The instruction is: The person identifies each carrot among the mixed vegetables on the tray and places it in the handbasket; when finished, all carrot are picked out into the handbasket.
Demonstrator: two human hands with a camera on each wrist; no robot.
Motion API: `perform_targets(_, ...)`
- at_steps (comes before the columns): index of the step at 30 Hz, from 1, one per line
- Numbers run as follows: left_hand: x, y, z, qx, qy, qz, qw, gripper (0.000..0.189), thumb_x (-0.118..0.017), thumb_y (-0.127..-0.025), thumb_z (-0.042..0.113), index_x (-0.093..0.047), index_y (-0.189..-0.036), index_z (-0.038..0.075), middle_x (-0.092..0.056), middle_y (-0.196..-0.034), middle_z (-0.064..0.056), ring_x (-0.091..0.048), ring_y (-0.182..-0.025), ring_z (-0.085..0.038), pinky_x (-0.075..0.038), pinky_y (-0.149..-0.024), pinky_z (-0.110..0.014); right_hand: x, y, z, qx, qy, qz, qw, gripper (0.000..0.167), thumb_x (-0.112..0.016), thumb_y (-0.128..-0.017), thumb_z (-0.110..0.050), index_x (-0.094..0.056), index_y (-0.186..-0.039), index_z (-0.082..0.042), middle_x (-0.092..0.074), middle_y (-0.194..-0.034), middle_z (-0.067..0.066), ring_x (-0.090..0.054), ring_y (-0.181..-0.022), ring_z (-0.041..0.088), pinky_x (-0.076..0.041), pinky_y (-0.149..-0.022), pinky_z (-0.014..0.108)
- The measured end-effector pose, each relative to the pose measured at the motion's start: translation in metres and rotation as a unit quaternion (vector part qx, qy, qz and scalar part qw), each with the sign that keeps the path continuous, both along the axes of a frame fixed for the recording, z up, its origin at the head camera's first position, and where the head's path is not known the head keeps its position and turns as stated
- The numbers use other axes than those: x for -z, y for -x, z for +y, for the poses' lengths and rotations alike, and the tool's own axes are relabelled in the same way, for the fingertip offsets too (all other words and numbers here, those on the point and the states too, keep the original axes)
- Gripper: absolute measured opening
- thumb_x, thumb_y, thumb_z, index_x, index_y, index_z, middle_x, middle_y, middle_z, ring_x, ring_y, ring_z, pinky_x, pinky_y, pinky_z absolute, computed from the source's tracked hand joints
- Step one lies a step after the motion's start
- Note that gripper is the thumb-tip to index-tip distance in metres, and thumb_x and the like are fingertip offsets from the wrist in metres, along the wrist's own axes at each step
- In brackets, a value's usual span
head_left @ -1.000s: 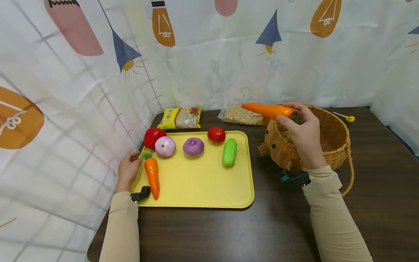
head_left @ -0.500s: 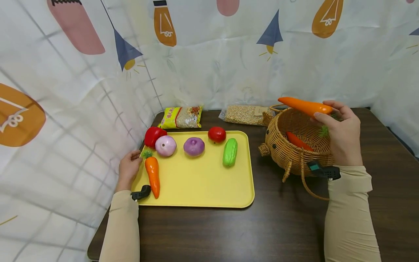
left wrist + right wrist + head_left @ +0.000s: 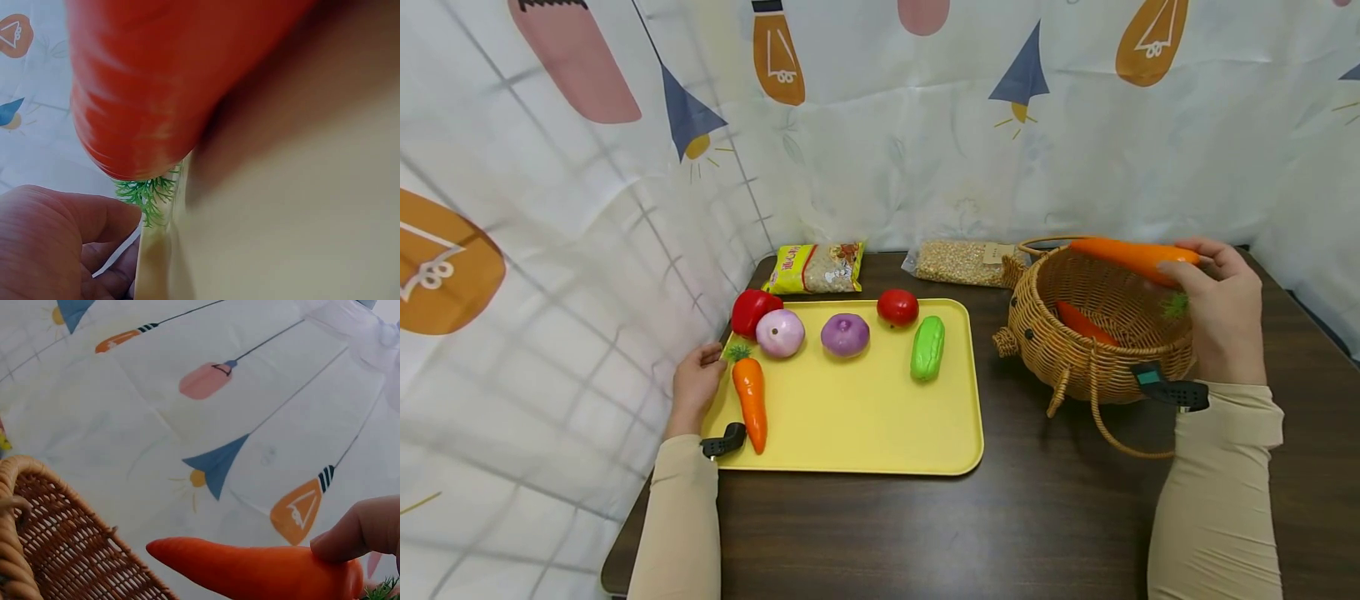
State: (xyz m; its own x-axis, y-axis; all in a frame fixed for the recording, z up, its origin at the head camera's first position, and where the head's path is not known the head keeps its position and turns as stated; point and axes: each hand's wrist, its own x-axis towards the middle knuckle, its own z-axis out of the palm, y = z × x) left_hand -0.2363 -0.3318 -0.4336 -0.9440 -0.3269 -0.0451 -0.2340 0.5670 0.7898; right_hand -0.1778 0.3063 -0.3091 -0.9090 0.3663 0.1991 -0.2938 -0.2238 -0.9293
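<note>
In the head view my right hand point(image 3: 1228, 308) pinches a toy carrot point(image 3: 1135, 254) by its thick end, thumb on the near side. The carrot lies sideways over the wicker basket point(image 3: 1075, 371), tip pointing left, its green leaves hanging below the hand. The right wrist view shows the thumb point(image 3: 359, 531) pressed on the carrot point(image 3: 262, 565). A second carrot point(image 3: 1084, 323) lies inside the basket. My left hand point(image 3: 695, 387) grips the left rim of the yellow tray point(image 3: 865, 425), fingers partly hidden outside it. Beside that hand another carrot point(image 3: 750, 404) rests on the tray.
The tray also bears a red pepper point(image 3: 755, 312), a pale onion point(image 3: 780, 333), a purple onion point(image 3: 846, 335), a tomato point(image 3: 897, 307) and a green vegetable point(image 3: 928, 348). Behind stand a yellow bag point(image 3: 816, 268) and a grain bag point(image 3: 958, 262). A curtain point(image 3: 880, 167) encloses the table.
My right hand has carried the carrot rightward over the basket, then slightly lower. The basket has shifted a little, and the carrot inside it now shows. My left hand stays at the tray rim.
</note>
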Motion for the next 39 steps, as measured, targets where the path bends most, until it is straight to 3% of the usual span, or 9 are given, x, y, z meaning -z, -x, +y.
perform_targets(7,-0.001,0.0,0.0,0.001,0.001,0.002,1.0,0.046,-0.049,-0.099,0.013,-0.047,-0.143,0.0,-0.053,-0.137,-0.022,-0.05,-0.121,-0.034,-0.041,-0.085,-0.027,0.002,-0.002,0.009,0.0,-0.026,-0.035,0.9991,0.036,-0.07,-0.088,-0.004,-0.058,-0.121,-0.001,-0.044,-0.122,0.001,-0.053,-0.101,0.018,-0.056,-0.067,0.022)
perform_targets(14,-0.002,0.0,0.002,0.002,0.001,0.003,1.0,0.046,-0.048,-0.099,0.013,-0.047,-0.143,0.0,-0.053,-0.137,-0.022,-0.05,-0.12,-0.034,-0.041,-0.085,-0.027,0.003,0.001,0.005,0.004,-0.1,-0.08,0.9917,0.038,-0.073,-0.087,-0.014,-0.057,-0.121,-0.006,-0.044,-0.116,-0.004,-0.064,-0.081,0.01,-0.054,-0.065,0.017)
perform_targets(18,-0.002,0.0,0.002,0.001,0.007,0.003,1.0,0.046,-0.047,-0.099,0.014,-0.047,-0.143,0.0,-0.053,-0.138,-0.021,-0.05,-0.121,-0.034,-0.041,-0.086,-0.028,0.004,0.005,-0.003,0.002,-0.16,-0.099,0.9821,0.04,-0.071,-0.089,-0.019,-0.057,-0.125,-0.008,-0.045,-0.113,-0.004,-0.062,-0.084,0.007,-0.051,-0.064,0.013)
perform_targets(23,-0.001,-0.001,0.001,-0.002,0.012,0.002,0.9999,0.045,-0.047,-0.1,0.014,-0.047,-0.143,0.0,-0.053,-0.137,-0.021,-0.049,-0.121,-0.033,-0.041,-0.087,-0.029,0.007,0.013,-0.016,-0.004,-0.294,-0.136,0.9462,0.045,-0.063,-0.095,-0.031,-0.052,-0.133,-0.01,-0.043,-0.115,-0.006,-0.054,-0.091,0.005,-0.05,-0.068,0.012)
perform_targets(25,-0.001,-0.001,0.001,0.0,0.01,0.001,0.9999,0.045,-0.047,-0.1,0.013,-0.047,-0.143,0.0,-0.052,-0.137,-0.022,-0.049,-0.121,-0.034,-0.041,-0.087,-0.03,0.008,0.015,-0.019,-0.005,-0.341,-0.146,0.9287,0.048,-0.06,-0.096,-0.035,-0.05,-0.135,-0.009,-0.043,-0.12,-0.003,-0.052,-0.083,0.006,-0.049,-0.066,0.015)
perform_targets(29,-0.001,0.0,0.001,0.0,0.009,0.002,1.0,0.046,-0.047,-0.099,0.013,-0.047,-0.143,0.0,-0.052,-0.137,-0.022,-0.049,-0.12,-0.034,-0.041,-0.087,-0.03,0.01,0.017,-0.023,-0.029,-0.4,-0.167,0.9006,0.057,-0.056,-0.097,-0.043,-0.047,-0.14,-0.008,-0.043,-0.131,0.012,-0.053,-0.078,0.018,-0.046,-0.059,0.025)
perform_targets(33,0.001,0.001,0.002,-0.006,0.01,0.003,0.9999,0.045,-0.047,-0.098,0.012,-0.049,-0.142,0.0,-0.053,-0.136,-0.021,-0.05,-0.119,-0.033,-0.042,-0.086,-0.03,0.011,0.019,-0.026,-0.062,-0.446,-0.175,0.8756,0.061,-0.052,-0.098,-0.044,-0.044,-0.143,-0.003,-0.046,-0.132,0.025,-0.052,-0.089,0.03,-0.046,-0.062,0.03)
perform_targets(37,0.001,0.001,0.002,-0.009,0.012,0.003,0.9999,0.045,-0.047,-0.098,0.013,-0.049,-0.141,0.0,-0.053,-0.136,-0.021,-0.051,-0.119,-0.033,-0.042,-0.086,-0.031,0.011,0.021,-0.029,-0.081,-0.47,-0.182,0.86,0.063,-0.053,-0.097,-0.045,-0.045,-0.142,-0.002,-0.048,-0.13,0.028,-0.051,-0.091,0.034,-0.045,-0.062,0.033)
perform_targets(39,0.0,0.0,0.002,-0.005,0.013,0.002,0.9999,0.045,-0.046,-0.099,0.013,-0.047,-0.143,0.0,-0.053,-0.137,-0.021,-0.05,-0.12,-0.034,-0.041,-0.087,-0.032,0.011,0.021,-0.029,-0.088,-0.468,-0.191,0.8581,0.064,-0.054,-0.096,-0.048,-0.046,-0.141,-0.004,-0.048,-0.129,0.027,-0.052,-0.09,0.035,-0.046,-0.062,0.035)
